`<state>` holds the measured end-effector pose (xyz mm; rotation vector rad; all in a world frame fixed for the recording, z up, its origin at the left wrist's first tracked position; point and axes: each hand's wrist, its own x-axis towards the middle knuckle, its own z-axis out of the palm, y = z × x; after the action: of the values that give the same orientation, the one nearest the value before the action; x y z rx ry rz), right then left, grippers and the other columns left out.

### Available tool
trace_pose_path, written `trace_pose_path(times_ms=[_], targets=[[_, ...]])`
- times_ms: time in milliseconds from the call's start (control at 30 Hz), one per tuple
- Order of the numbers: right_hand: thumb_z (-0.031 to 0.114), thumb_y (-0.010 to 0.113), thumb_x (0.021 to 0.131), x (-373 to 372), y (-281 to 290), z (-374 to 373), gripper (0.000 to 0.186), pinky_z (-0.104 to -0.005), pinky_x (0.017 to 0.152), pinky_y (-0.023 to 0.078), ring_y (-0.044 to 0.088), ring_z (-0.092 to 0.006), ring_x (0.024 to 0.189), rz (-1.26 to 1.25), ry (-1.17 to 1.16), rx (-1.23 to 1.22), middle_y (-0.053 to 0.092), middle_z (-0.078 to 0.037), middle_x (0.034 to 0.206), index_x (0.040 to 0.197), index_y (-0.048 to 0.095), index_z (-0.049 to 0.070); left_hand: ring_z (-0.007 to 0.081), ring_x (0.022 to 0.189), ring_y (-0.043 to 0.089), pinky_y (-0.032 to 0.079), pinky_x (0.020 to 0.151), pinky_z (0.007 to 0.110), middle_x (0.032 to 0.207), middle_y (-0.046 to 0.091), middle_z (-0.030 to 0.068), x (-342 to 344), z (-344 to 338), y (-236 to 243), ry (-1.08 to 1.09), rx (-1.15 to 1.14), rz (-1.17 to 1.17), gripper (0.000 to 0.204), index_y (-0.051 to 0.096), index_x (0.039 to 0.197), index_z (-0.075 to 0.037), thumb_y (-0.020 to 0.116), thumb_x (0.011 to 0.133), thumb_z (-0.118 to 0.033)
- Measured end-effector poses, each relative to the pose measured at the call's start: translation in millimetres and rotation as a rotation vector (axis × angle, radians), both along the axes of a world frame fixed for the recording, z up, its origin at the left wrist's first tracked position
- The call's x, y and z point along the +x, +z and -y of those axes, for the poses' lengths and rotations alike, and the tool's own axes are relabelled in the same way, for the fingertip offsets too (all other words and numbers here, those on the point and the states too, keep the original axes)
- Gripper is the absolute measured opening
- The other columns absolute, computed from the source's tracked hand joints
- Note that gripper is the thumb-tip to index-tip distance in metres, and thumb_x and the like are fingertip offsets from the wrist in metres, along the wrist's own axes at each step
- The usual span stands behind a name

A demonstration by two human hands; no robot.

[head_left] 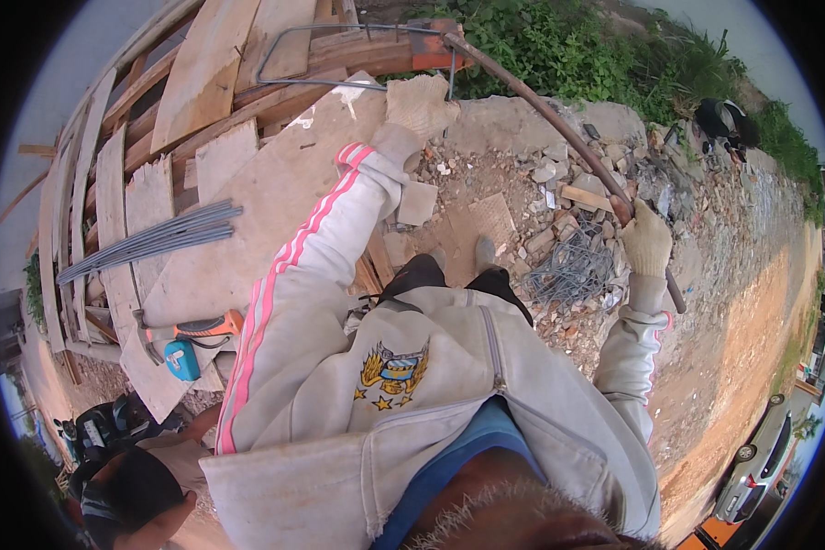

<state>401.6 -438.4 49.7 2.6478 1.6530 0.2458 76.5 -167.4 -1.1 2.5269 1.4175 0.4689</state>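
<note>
Rusty bar (560, 123), far centre to right: probably heavy, stiff; best held toward its near end, where the right hand (647, 240) is wrapped round. Bent grey rod (272, 54), far left: likely light, springy; take a straight side. Left hand (422, 106) at it, grip unclear.

green weeds (559, 60) grow along the top, with a black bundle (726, 121) beside them; broken rubble (559, 337) litters the ground. a silver car (753, 456) stands lower right, a dark-capped person (136, 495) lower left.
</note>
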Motion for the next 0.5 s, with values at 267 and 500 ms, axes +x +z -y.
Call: trace_pose_path(times_ms=[267, 500], targets=[[0.034, 0.059, 0.094, -10.5, -19.8, 7.5, 0.027, -0.0531, 0.079, 0.054, 0.071, -0.0428, 0.092, -0.071, -0.111, 0.009, 0.073, -0.020, 0.093, 0.100, 0.071, 0.011, 0.0383, 0.102, 0.070, 0.051, 0.090, 0.055, 0.104, 0.074, 0.0191, 0.1, -0.5, -3.5, 0.011, 0.009, -0.023, 0.036, 0.073, 0.099, -0.005, 0.066, 0.086, -0.038], [0.028, 0.057, 0.094, 0.1, -29.6, 7.2, 0.023, -0.0554, 0.078, 0.053, 0.069, -0.0460, 0.092, -0.105, -0.012, 0.083, 0.071, -0.023, 0.092, 0.098, 0.068, 0.008, 0.0367, 0.102, 0.071, 0.049, 0.090, 0.055, 0.103, 0.075, 0.0165, -2.8, 1.1, -3.7, -0.014, -0.020, -0.030, 0.036, 0.074, 0.101, -0.007, 0.068, 0.085, -0.038]])
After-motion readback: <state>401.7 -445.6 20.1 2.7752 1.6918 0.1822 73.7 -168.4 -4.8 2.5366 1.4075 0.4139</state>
